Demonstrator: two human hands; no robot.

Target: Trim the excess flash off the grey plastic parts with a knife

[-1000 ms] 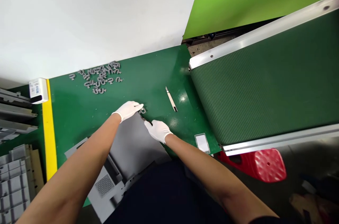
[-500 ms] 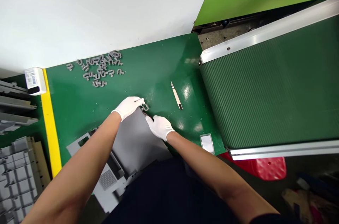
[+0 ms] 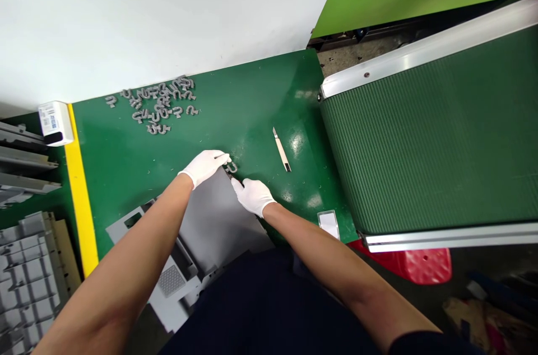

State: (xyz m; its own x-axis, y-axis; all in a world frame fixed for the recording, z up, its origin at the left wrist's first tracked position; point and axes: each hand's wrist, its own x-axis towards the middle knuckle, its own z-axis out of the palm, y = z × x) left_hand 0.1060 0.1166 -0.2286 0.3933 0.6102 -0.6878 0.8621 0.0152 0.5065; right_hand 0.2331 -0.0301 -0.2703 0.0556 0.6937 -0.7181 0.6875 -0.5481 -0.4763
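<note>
My left hand (image 3: 205,167), in a white glove, pinches a small grey U-shaped plastic part (image 3: 232,167) near the middle of the bench. Just below and to the right, my gloved right hand (image 3: 253,196) is closed around a small hand tool (image 3: 229,174). Its dark tip reaches up to the grey part; the handle is mostly hidden in my fingers, so its exact kind is unclear. A large flat grey panel (image 3: 222,220) lies under and between my hands. To the right rests a knife with a pale handle (image 3: 281,150).
Many similar grey U-shaped parts (image 3: 162,103) lie piled at the back left. A white box (image 3: 55,123) stands by the yellow stripe (image 3: 79,204). Grey moulded housings (image 3: 25,271) fill the left side. A ribbed green conveyor (image 3: 437,142) borders the right, above a red stool (image 3: 426,266).
The whole view has shifted slightly. Both hands stay close together at the grey U-shaped part, with almost no movement.
</note>
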